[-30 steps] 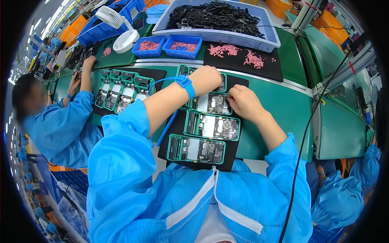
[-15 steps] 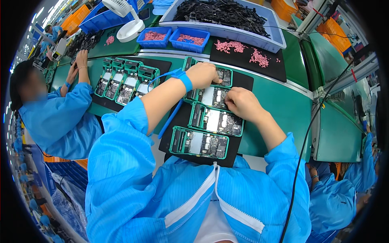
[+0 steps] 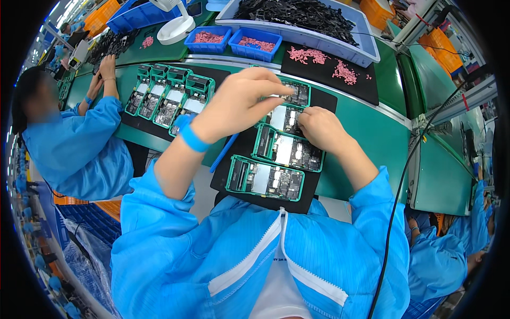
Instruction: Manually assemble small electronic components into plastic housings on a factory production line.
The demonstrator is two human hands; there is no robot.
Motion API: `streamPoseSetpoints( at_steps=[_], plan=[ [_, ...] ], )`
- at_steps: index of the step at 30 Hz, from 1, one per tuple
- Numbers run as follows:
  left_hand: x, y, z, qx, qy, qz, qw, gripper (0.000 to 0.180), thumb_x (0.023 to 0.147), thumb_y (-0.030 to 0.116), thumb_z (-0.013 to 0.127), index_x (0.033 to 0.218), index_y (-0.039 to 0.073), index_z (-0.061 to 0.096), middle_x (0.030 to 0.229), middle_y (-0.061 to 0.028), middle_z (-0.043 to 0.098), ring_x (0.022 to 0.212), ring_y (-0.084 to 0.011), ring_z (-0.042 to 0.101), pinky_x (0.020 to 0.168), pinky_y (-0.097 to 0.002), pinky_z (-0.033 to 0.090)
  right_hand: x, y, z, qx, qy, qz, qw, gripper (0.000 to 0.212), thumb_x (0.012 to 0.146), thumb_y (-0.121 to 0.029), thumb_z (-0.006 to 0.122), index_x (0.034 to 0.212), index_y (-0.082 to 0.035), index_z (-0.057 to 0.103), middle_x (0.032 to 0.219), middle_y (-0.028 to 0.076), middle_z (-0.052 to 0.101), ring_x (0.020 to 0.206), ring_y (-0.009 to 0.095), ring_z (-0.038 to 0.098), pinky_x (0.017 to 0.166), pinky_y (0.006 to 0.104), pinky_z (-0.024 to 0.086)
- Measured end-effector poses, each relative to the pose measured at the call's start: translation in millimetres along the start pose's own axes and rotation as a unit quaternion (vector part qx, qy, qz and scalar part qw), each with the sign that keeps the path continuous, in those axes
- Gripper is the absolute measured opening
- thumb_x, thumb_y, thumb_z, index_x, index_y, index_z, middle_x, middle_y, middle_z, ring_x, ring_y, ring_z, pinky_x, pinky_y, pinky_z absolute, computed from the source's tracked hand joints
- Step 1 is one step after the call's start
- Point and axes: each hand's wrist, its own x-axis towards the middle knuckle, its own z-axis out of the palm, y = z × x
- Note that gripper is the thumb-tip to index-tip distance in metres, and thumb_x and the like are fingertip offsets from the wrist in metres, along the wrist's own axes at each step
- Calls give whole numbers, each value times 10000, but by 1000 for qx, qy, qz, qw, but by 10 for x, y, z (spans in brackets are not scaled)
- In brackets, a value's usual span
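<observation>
A column of green-framed phone assemblies with exposed circuit boards lies on a black mat before me. My left hand, with a blue wrist strap, is raised above the upper part of the column. Its fingers stretch to the right, thumb apart from them, and nothing shows between them. My right hand has its fingertips closed together at the right end of the second assembly from the far end. Whatever those fingertips pinch is hidden. The far assembly is partly covered by my left hand.
Two blue bins of small pink pieces stand at the back, with loose pink pieces on a black mat. Behind is a large tray of black parts. More phone assemblies lie left, near a co-worker. A black cable hangs at right.
My left hand has lifted off the far assembly and come back toward me and left, its fingers opening. My right hand stays at the second assembly. The view has shifted slightly.
</observation>
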Motion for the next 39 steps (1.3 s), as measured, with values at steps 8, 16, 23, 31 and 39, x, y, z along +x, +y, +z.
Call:
streamPoseSetpoints(
  at_steps=[8,16,23,31,39],
  plan=[
    [-585,801,-1108,-4,148,103,984,242,746,1,596,971,-20,682,949,-196,627,835,-287,615,717,-361,491,-285,-34,57,103,81,-24,991,194,736,-1,618,912,-49,683,897,94,604,850,289,593,722,375,498],
    [-1344,1176,-1815,-270,237,234,904,84,811,338,698,872,311,748,890,141,704,862,-24,570,839,-293,292,-131,-50,-29,100,71,20,992,98,737,-54,628,832,-49,652,799,92,616,798,290,601,737,384,483],
    [-1246,887,-1474,-88,173,109,975,179,875,199,591,1045,205,647,804,32,583,747,-170,520,718,-365,347,85,-111,10,-53,-33,-10,998,56,728,-77,600,707,-25,602,752,114,609,779,293,602,733,398,480],
    [-1354,431,-988,-129,258,12,957,180,881,62,556,999,-53,629,796,-107,588,746,-197,541,684,-328,421,66,-104,94,-6,9,-19,1000,34,722,-60,594,716,-27,599,748,116,603,790,297,601,741,392,484],
    [-1506,285,-898,-183,299,-87,933,166,890,63,585,983,-64,636,831,-108,593,790,-179,546,681,-268,424,103,-93,119,55,36,-27,997,41,714,-50,609,709,-18,584,724,119,588,775,305,592,749,390,488]
  ],
)
